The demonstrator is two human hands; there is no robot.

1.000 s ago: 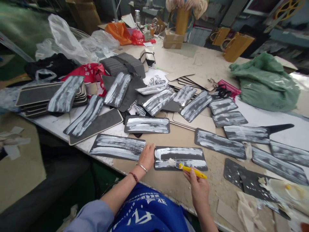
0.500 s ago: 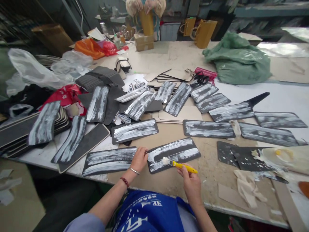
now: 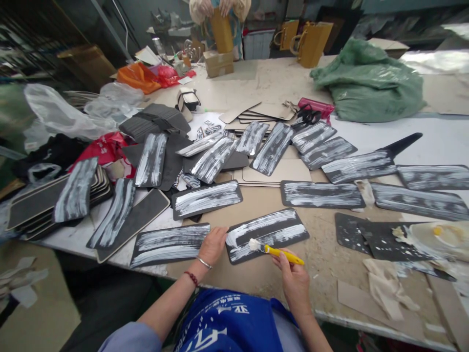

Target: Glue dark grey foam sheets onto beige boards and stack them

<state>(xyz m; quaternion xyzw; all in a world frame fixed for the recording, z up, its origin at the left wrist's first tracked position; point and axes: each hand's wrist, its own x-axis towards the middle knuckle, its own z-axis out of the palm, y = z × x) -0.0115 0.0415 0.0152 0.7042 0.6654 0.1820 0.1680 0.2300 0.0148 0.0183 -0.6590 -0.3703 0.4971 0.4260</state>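
A dark rectangular panel with white streaks along its long edges lies near the table's front edge. My right hand grips a brush with a yellow handle; its white-coated bristles are over the panel's lower left part. My left hand has its fingers closed at the panel's left edge, in the gap beside another streaked panel. Whether the fingertips pinch that edge is too small to tell. Behind these lie two more streaked panels, one at centre and one to the right.
More streaked panels lie across the table. At the right are a spattered dark board, a crumpled cloth and a green bag. Plastic bags lie left. Across the table, a person's hands hold a golden container.
The view has shifted slightly. My left hand's fingers have moved a little against the panel's left edge. The brush is still over nearly the same spot.
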